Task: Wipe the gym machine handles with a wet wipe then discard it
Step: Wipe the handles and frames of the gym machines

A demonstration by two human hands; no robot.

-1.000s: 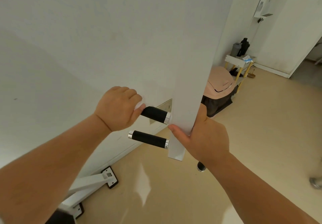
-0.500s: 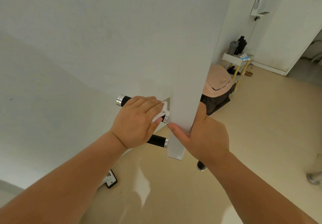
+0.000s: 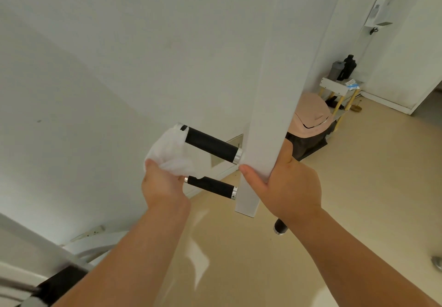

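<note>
The left hand (image 3: pixel 165 187) is grasping a bunched white wet wipe (image 3: pixel 172 152), with the thumb pressing into the lower left of the bundle and the other fingers hiding under the cloth. The wipe is draping over the free outer end of the upper handle (image 3: pixel 211 144), a black textured grip that is sticking out sideways from the white post (image 3: pixel 265 115) and ending in a silver collar against it. The lower edge of the wipe is hanging down to the silver tip of the lower handle (image 3: pixel 210 185), a thinner black grip that is running roughly parallel below the first; whether cloth and tip are touching is not clear. The right hand (image 3: pixel 290 187) is clenching the post just beside the two collars, the thumb lying across the near face and the fingers wrapping round the far edge. Below this wrist the dark end of a third handle (image 3: pixel 279 228) is poking out on the other side of the post. The post is hanging clear of the beige floor (image 3: pixel 358 187). Farther back, a pink-topped dark bin (image 3: pixel 311 120) is sitting by the white wall (image 3: pixel 119 55), near a small white shelf (image 3: pixel 334 86) on yellow legs that is carrying two dark bottles (image 3: pixel 344 69).
</note>
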